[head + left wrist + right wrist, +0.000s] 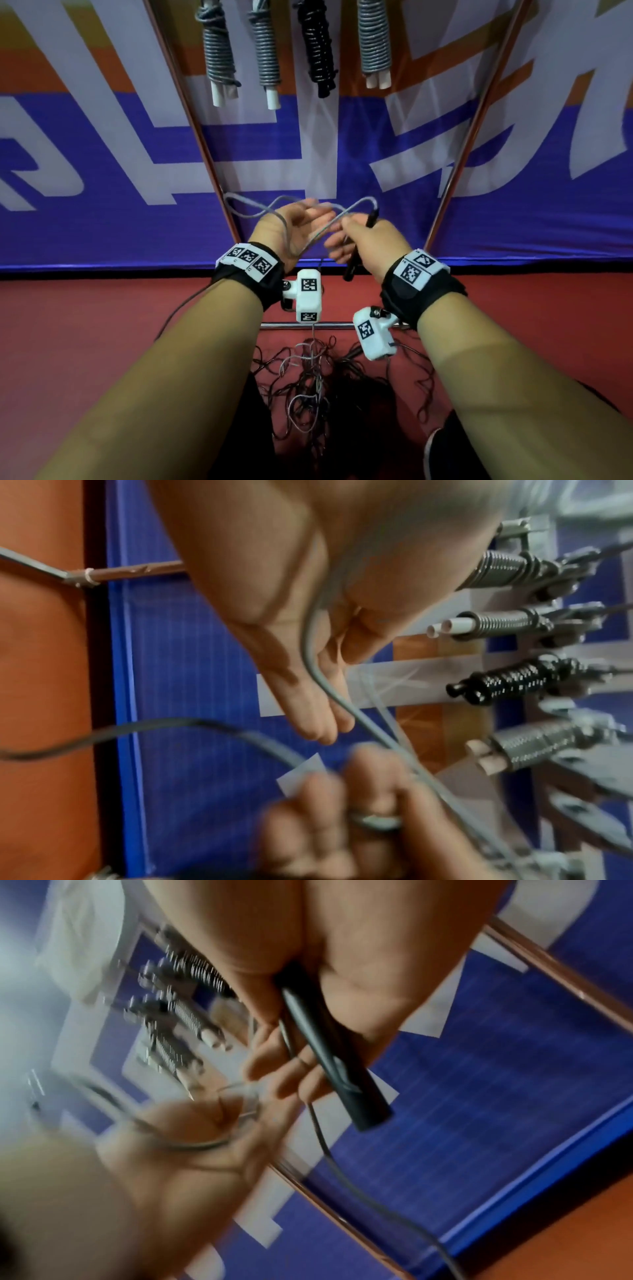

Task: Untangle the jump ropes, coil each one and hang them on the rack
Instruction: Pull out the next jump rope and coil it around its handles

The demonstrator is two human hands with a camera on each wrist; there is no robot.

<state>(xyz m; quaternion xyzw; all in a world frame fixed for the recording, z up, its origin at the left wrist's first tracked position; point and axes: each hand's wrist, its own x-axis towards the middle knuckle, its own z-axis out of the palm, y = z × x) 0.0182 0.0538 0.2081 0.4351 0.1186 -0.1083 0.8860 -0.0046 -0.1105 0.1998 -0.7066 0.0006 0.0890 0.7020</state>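
Note:
My left hand (303, 219) is held up in front of the rack with its fingers straight. A grey jump rope (260, 207) loops around that hand and across its palm (313, 653). My right hand (368, 240) grips the rope's black handle (354, 255), whose tip pokes up above the fist. In the right wrist view the handle (332, 1053) lies along my curled fingers and the cord (329, 1156) trails down from it. A tangle of dark and grey ropes (318, 383) lies on the floor between my arms.
Several coiled ropes hang at the top of the rack: grey ones (219, 51) and a black one (317, 44). Copper-coloured rack legs (191, 120) slant down on both sides to a base bar (274, 324). Behind stands a blue and white banner (102, 154) on a red floor (102, 325).

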